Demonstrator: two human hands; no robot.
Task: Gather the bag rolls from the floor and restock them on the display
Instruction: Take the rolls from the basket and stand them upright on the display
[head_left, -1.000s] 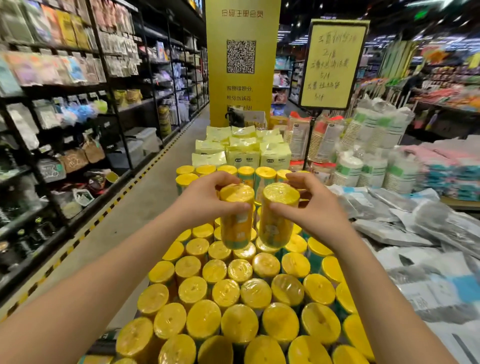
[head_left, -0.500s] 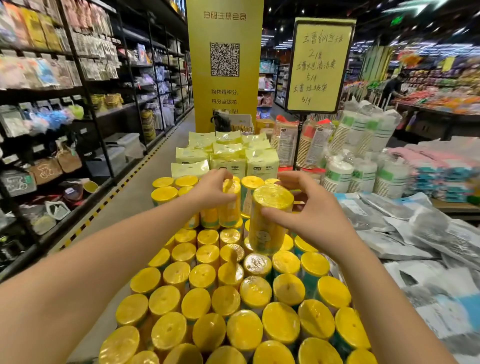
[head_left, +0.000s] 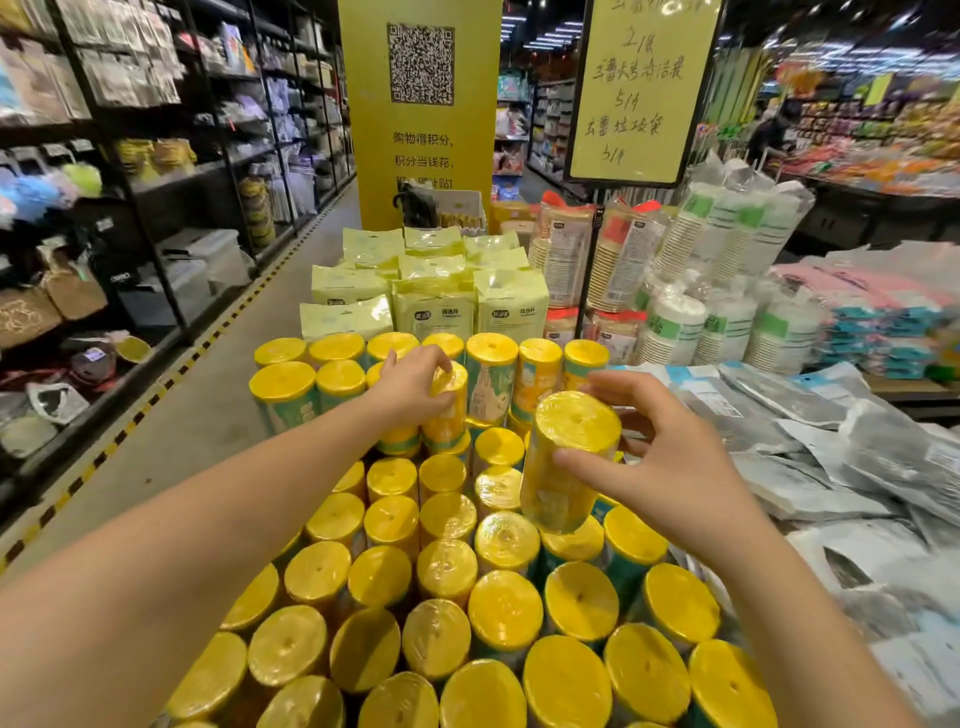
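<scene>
The display (head_left: 447, 571) is packed with upright yellow bag rolls in clear wrap, with a taller second tier at the back. My left hand (head_left: 410, 389) grips one yellow roll (head_left: 449, 410) at that raised back tier, among the standing rolls. My right hand (head_left: 670, 473) holds another yellow roll (head_left: 569, 462) upright, thumb in front and fingers behind, just above the lower rolls on the right side of the display.
Pale yellow packets (head_left: 441, 291) are stacked behind the rolls. Paper cup sleeves (head_left: 727, 291) and a yellow price sign (head_left: 639, 88) stand at the back right. Grey flat packs (head_left: 857, 467) lie to the right. An aisle (head_left: 197, 415) and dark shelving (head_left: 104, 234) run along the left.
My left hand has carried its roll forward and set it against the back tier. My right hand has lowered its roll toward the lower rolls on the right.
</scene>
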